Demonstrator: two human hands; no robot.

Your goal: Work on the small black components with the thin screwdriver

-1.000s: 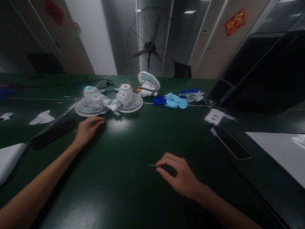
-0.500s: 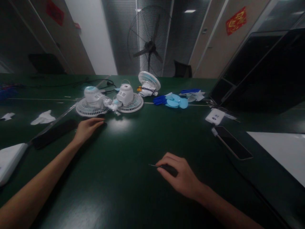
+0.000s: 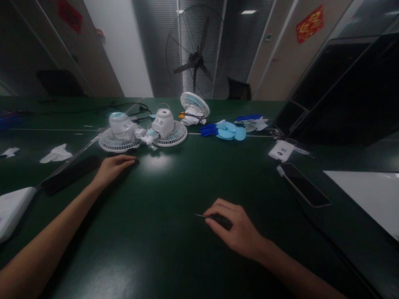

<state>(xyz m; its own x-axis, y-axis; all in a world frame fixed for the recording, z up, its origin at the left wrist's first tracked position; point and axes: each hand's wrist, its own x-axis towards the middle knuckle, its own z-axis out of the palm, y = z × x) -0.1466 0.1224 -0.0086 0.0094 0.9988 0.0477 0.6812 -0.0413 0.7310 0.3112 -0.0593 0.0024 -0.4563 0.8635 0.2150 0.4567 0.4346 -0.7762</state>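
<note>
My right hand [image 3: 240, 228] is closed round the dark handle of a small screwdriver [image 3: 222, 221]. Its thin metal shaft points left, low over the green table. Further off on the left, my left hand [image 3: 114, 168] rests on the table with its fingers together. Something small and dark sits at those fingertips, too small to make out. Just beyond this hand lie two small white fans, the left fan [image 3: 121, 128] and the right fan [image 3: 165, 124], with grilles down and motor housings up. A third white fan [image 3: 193, 108] stands tilted behind them.
Blue gloves [image 3: 209, 130] and light blue fan blades [image 3: 231, 131] lie at the back centre. At right are a phone [image 3: 304, 185], a white box [image 3: 281, 150] and a large black screen [image 3: 349, 95]. A dark long pouch [image 3: 71, 174] lies beside my left wrist.
</note>
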